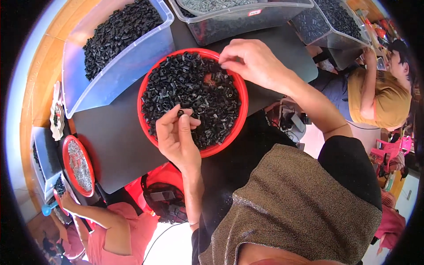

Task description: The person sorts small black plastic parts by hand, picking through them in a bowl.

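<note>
A round red basin (243,99) full of small black cylindrical plastic parts (172,79) stands in front of me. Small metal springs (204,103) lie mixed among them. Above the basin's near side, my left hand (179,143) pinches a small black part (180,113) with a round opening between thumb and fingertips. My right hand (258,62) is over the far right rim. Its thumb and fingers are drawn together, and I cannot make out what is between them. A reddish patch (209,79) shows among the black parts near the right hand.
Beyond the basin stand a translucent bin (128,66) of black parts, a second bin (243,22) with springs on top, and a third bin (335,37). A red bowl (92,176) of metal pieces sits left on the dark table (112,141). People work at left and right.
</note>
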